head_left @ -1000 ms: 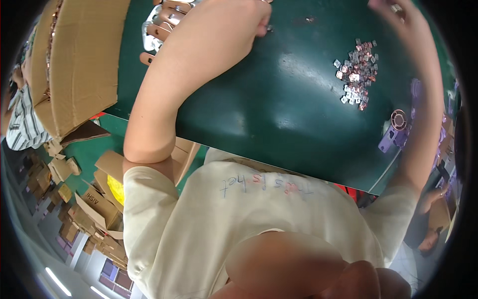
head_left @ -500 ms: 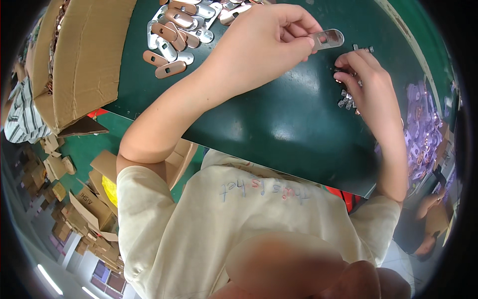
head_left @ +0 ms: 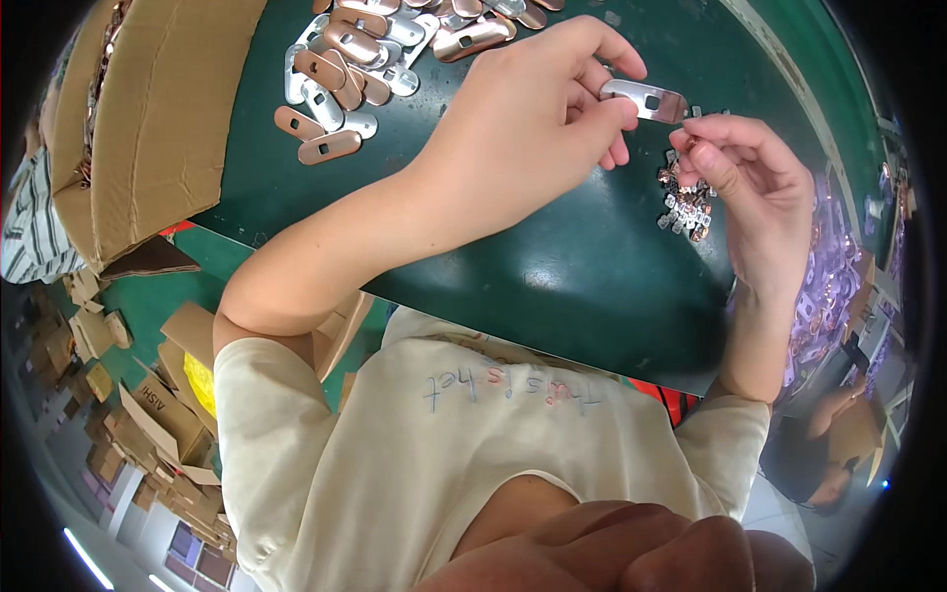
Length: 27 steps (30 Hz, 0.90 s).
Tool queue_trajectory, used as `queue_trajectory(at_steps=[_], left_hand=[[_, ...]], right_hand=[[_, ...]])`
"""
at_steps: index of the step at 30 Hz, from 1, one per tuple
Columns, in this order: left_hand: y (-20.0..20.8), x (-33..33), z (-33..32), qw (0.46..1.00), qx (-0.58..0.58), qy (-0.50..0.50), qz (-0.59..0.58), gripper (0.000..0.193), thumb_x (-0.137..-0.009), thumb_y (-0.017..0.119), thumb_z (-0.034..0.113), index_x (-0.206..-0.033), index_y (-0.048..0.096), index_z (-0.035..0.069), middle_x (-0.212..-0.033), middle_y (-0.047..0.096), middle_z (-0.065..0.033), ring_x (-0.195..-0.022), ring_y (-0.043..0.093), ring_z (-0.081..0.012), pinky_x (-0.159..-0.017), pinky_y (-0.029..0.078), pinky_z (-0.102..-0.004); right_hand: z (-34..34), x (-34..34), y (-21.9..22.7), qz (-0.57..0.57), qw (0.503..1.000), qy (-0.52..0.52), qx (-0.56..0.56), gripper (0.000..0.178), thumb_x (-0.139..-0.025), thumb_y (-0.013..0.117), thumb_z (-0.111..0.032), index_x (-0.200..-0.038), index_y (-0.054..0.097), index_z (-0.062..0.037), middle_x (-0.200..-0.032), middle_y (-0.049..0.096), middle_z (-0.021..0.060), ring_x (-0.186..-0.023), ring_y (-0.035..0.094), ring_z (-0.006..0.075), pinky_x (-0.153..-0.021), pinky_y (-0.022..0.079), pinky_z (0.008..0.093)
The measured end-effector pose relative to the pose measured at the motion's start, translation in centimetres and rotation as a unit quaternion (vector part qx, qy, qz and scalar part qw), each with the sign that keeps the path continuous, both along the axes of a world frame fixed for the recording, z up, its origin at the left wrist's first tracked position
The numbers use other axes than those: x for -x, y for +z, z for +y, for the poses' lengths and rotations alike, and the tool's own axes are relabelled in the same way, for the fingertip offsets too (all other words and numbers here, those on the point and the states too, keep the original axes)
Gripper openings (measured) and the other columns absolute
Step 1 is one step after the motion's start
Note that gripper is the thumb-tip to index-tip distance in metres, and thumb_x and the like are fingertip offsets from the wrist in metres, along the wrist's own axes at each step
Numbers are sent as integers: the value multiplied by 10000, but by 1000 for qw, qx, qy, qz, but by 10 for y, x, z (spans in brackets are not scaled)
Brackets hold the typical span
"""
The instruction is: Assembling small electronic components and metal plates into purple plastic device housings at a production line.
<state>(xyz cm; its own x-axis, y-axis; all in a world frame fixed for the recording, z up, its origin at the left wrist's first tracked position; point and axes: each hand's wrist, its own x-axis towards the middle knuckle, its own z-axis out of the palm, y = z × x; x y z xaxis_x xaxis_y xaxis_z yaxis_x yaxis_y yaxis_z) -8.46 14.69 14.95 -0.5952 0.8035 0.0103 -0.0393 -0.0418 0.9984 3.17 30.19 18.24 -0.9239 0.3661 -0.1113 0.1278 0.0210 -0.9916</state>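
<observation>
The person's left hand (head_left: pixel 538 109) pinches a flat silver metal plate with rounded ends and a small rectangular slot (head_left: pixel 646 100) between thumb and fingers, closed firmly on its left end so that the rest of the plate juts out toward three o'clock. The plate is held just above the dark green tabletop (head_left: pixel 552 257), near the twelve o'clock part of the view.

The right hand (head_left: pixel 755 183) sits just beside the plate's free end, at about two o'clock. Its thumb and forefinger are drawn narrowly together on a tiny copper-coloured piece (head_left: pixel 691 145); the piece is too small to make out its shape.

Directly under the right hand's fingers lies a small heap of tiny silver and copper-coloured metal bits (head_left: pixel 686 202) on the tabletop.

At about eleven o'clock, well apart from both hands, a loose pile of slotted silver and copper-coloured plates (head_left: pixel 355 69) of the same kind spreads over the tabletop. Beside it, at ten o'clock, stands a brown corrugated cardboard box (head_left: pixel 158 128). More flattened cardboard pieces (head_left: pixel 148 405) lie on the floor at eight o'clock.
</observation>
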Motion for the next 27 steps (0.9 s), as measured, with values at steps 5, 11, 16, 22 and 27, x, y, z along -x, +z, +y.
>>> queue_trajectory(at_steps=[5, 11, 16, 22, 27], left_hand=[[5, -4, 1, 999, -21, 8, -43, 116, -818, 566, 11, -924, 531, -22, -733, 612, -78, -624, 628, -113, -553, 493, -231], [4, -8, -6, 998, -29, -48, -18, 167, -861, 536, -26, -1025, 523, -47, -830, 597, -88, -678, 593, -110, -599, 499, -226], [0, -11, -9, 997, -60, -47, -4, 190, -855, 536, -46, -1045, 529, -48, -853, 599, -93, -701, 602, -118, -618, 509, -236], [4, -9, 0, 996, -75, -30, -36, 205, -820, 583, -26, -1022, 552, -39, -836, 634, -90, -700, 637, -120, -619, 516, -218], [11, -12, 1, 996, -71, -13, -45, 176, -810, 605, -9, -981, 570, -36, -801, 648, -84, -693, 651, -119, -618, 521, -209]], right_hand=[[5, 1, -1, 25, 997, 3, -76, 141, -759, 647, 62, -897, 634, 36, -917, 591, 84, -763, 570, 94, -692, 468, 195], [-11, 9, -2, 15, 997, 14, 74, 181, -782, 614, 79, -943, 543, 36, -955, 543, 70, -858, 568, 115, -687, 478, 229], [0, 9, 5, -69, 983, 61, 158, 138, -818, 616, -6, -942, 564, 23, -844, 615, 87, -680, 596, 128, -575, 482, 239], [-3, 7, 6, 6, 995, 30, 95, 119, -832, 612, -25, -932, 589, 36, -801, 621, 91, -663, 587, 115, -564, 483, 229], [2, -5, 16, -42, 994, 61, 76, 291, -939, 447, -156, -1126, 516, 57, -883, 601, 108, -729, 578, 113, -645, 462, 205]])
